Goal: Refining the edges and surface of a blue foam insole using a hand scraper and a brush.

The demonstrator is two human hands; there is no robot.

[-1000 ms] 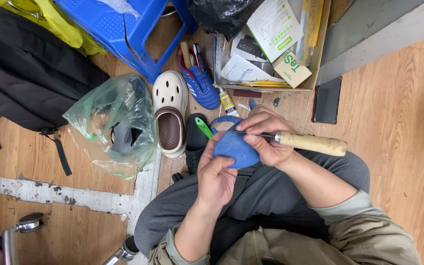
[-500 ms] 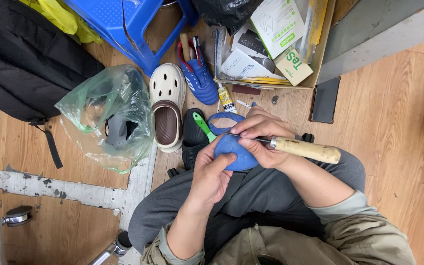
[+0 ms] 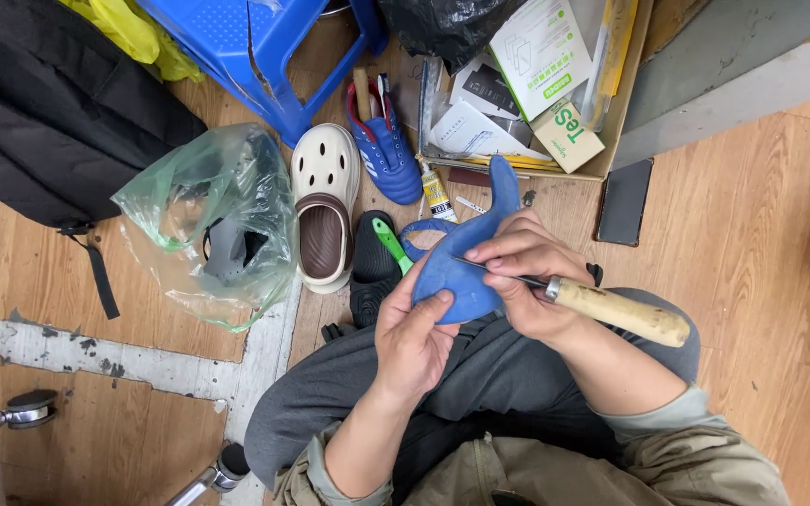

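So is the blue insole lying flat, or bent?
Bent. The blue insole is held up between the left hand and right hand, its upper end curling upward, with the wooden-handled tool against it.

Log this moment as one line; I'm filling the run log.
left hand: holds blue shoe piece | right hand: grips wooden-handled tool, tip on piece

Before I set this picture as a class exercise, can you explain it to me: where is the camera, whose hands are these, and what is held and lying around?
The camera sits on a seated person's head, looking down at their lap and the wooden floor. The left hand steadies a blue sandal; the right hand grips a wooden-handled awl-like tool, its metal tip against the sandal. On the floor lie a cream and brown clog, a blue sports shoe, a glue tube, a green plastic bag, a black backpack and a cardboard box of papers.
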